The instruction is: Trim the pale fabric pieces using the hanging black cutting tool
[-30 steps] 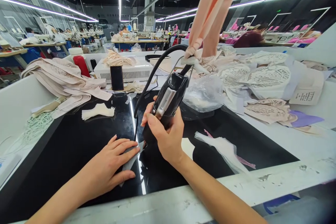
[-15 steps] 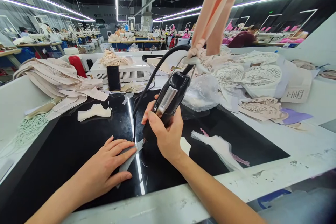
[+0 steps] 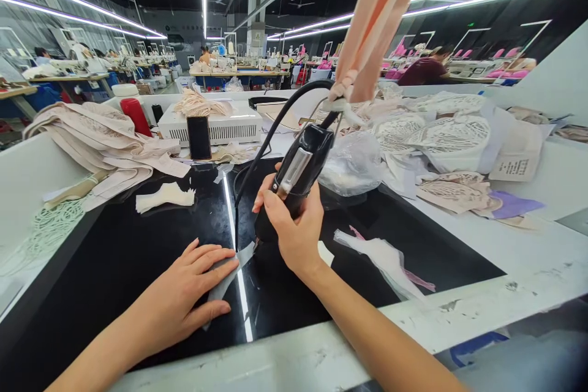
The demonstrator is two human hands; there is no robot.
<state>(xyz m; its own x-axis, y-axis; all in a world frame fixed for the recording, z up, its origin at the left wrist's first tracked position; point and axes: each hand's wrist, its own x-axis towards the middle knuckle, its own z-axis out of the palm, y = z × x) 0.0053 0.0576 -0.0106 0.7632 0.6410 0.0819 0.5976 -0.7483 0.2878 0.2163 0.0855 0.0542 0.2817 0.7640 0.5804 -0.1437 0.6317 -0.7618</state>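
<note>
My left hand [image 3: 195, 288] lies flat, fingers spread, on a thin grey-white see-through fabric piece [image 3: 227, 278] on the glossy black board [image 3: 294, 309]. My right hand [image 3: 298, 220] is wrapped round a black corded hand tool [image 3: 301, 156] with a metal plate on its side; its exact kind I cannot make out. The tool leans, with its narrow tip down by the fabric's upper right end; whether it touches is unclear. A knotted pink fabric strap [image 3: 374, 24] holds the tool's top. Beside my right wrist, a cream piece [image 3: 326, 253] is partly hidden.
White and pink fabric pieces [image 3: 381, 257] lie on the right, a cream stack [image 3: 165, 197] on the left. A vented white box [image 3: 234, 125] and a dark phone-like slab [image 3: 199, 138] stand behind. Beige straps [image 3: 98, 128] and lace pieces [image 3: 454, 135] flank the board. A black cable [image 3: 271, 128] arches left.
My right hand and the tool have shifted slightly right and up, and the tip sits a little farther right along the fabric's end. The left hand stays put.
</note>
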